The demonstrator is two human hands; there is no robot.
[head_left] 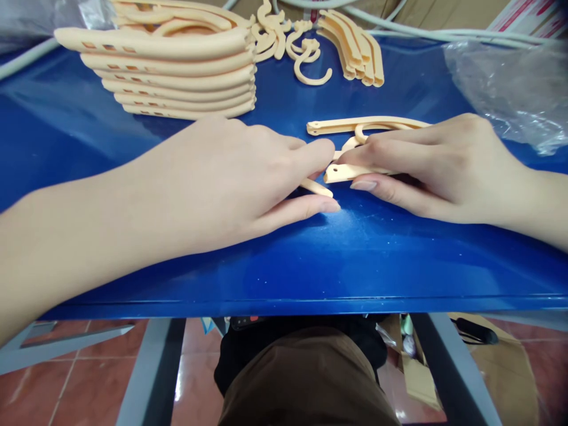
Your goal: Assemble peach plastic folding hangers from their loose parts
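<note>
Both my hands rest on the blue table (310, 260), fingertips meeting at the middle. My left hand (231, 177) lies palm down with its fingers closed over a thin cream plastic hanger arm (316, 188) whose tip pokes out. My right hand (435, 165) is closed on another cream hanger arm piece (344, 173) with a hole at its end. A curved hook part (358, 134) and a long cream arm (355, 125) lie just behind the right fingers. Most of both held pieces is hidden under the hands.
A stack of cream hanger arms (173, 71) stands at the back left. Loose hooks (306, 56) and a smaller stack of arms (355, 50) lie at the back centre. A clear plastic bag (510, 89) sits at the right. White cables (444, 32) run along the back.
</note>
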